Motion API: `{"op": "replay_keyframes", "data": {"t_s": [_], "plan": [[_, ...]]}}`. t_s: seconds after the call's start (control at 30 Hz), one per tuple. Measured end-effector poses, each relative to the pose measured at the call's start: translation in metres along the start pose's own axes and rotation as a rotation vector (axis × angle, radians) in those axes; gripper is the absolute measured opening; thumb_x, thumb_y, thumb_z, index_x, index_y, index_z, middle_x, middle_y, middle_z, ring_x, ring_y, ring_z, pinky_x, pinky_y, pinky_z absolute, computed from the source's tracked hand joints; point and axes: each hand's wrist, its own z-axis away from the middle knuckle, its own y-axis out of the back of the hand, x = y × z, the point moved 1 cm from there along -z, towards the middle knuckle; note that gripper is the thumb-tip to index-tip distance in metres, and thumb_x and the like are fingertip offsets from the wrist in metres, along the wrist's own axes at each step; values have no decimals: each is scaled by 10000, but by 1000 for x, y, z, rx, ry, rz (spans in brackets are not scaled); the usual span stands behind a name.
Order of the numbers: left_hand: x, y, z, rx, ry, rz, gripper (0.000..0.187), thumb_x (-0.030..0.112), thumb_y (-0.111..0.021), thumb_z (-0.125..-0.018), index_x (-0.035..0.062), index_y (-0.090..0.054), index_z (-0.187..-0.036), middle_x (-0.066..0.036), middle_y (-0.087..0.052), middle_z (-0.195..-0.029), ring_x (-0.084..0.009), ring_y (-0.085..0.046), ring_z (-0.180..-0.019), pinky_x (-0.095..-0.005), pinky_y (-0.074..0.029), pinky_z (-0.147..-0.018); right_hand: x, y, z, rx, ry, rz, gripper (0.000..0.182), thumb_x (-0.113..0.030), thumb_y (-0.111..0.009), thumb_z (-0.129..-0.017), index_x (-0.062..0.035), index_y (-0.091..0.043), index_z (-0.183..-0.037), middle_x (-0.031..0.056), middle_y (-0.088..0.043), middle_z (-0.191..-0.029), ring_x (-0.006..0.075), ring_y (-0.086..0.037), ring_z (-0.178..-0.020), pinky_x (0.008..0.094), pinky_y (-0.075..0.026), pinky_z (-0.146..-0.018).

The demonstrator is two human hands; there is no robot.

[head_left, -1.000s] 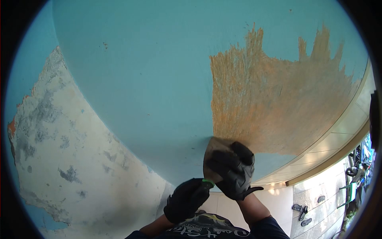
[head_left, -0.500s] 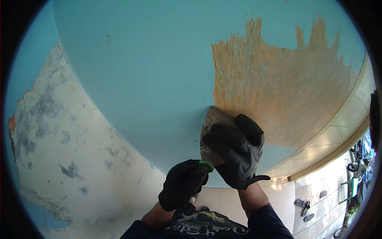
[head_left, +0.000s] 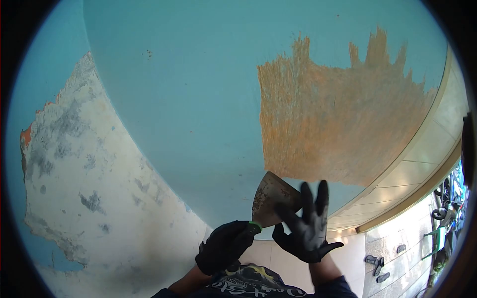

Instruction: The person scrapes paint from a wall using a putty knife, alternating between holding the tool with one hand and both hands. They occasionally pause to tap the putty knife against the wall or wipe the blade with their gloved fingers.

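Observation:
My left hand [head_left: 224, 248], in a black glove, is closed around the handle of a wide scraper [head_left: 271, 197] with a green band near its blade. The blade points up and is speckled with dark residue along its left side. Beside its right edge is my right hand [head_left: 305, 228], also gloved in black, fingers spread apart and slightly blurred, with some fingertips overlapping the blade. Behind and above them stands a turquoise wall [head_left: 184, 89] with a rough orange-brown scraped patch [head_left: 343, 119]. The blade's top corner lies just at the patch's lower left.
To the left, a wall section has a bare whitish patch [head_left: 99, 188] with grey stains and ragged paint edges. Pale tiles [head_left: 397, 179] border the right side. Sandals [head_left: 375, 263], a green chair [head_left: 438, 242] and parked motorbikes [head_left: 444, 211] are at the lower right.
The scraper has come down from the orange-brown patch with my left hand. My right hand has lifted off the blade, and its fingers have spread. The view has shifted slightly.

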Motion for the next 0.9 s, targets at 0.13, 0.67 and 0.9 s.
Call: {"op": "replay_keyframes", "data": {"t_s": [0.13,0.67,0.9], "plan": [[17,-7,3,87,-508,-354,240,79,-620,-978,-31,-657,-1188,-75,-680,-889,-116,-638,-777,-281,-530,-713,-7,-2,-32,-126,142,156,386,-232,-792,-698,-214,-737,-1080,114,-574,-1373,437,-423,-1382,680,-371,-1050],[7,3,-4,38,-114,-149,228,50,-634,-960,-39,-645,-1171,-80,-675,-891,-112,-626,-751,-279,-526,-681,16,-31,-60,163,591,-34,234,-133,-691,-677,-91,-770,-893,74,-739,-985,245,-703,-961,404,-580,-807],[18,9,-10,10,-66,-154,196,124,-630,-985,-45,-674,-1074,-39,-673,-801,-100,-598,-675,-258,-494,-617,12,-34,-58,202,552,-35,277,-169,-682,-679,-92,-770,-930,46,-747,-1017,225,-696,-972,395,-566,-849]]}}
